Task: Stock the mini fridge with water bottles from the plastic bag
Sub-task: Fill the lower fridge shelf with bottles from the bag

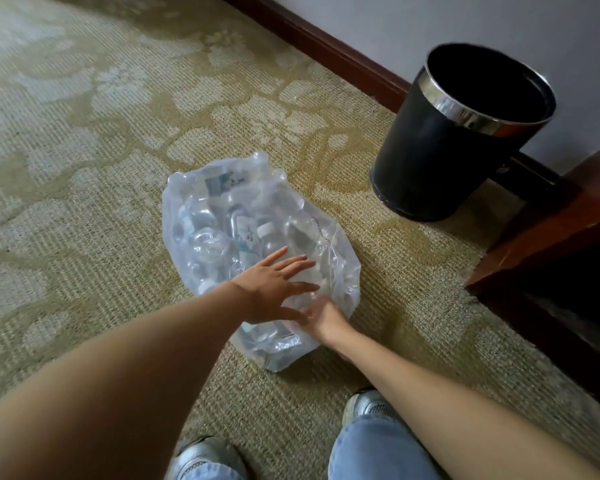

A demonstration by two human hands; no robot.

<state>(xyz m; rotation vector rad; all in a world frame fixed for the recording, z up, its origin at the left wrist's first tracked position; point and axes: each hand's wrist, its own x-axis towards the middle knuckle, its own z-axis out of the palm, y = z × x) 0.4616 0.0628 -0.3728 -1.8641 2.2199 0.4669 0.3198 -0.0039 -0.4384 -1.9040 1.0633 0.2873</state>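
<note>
Patterned carpet [118, 133], pale wall [499, 22] w/ dark baseboard [312, 39], black bin [458, 140].

Plastic bag [219, 202] on the carpet [84, 168] ahead of me, water bottles [267, 237] lying in it, waste bin [440, 150] at two o'clock of the bag beside the wall [430, 22], wooden cabinet [551, 216] at three, my left hand [274, 289] over the bag, my right hand [326, 322] at its five o'clock edge, my shoes [205, 455] at six.

A clear plastic bag [257, 209] of white-capped water bottles [269, 237] lies on olive carpet [84, 140] with a pale floral pattern, near a black, chrome-banded bin [440, 147] and reddish-brown baseboard [312, 43].
</note>
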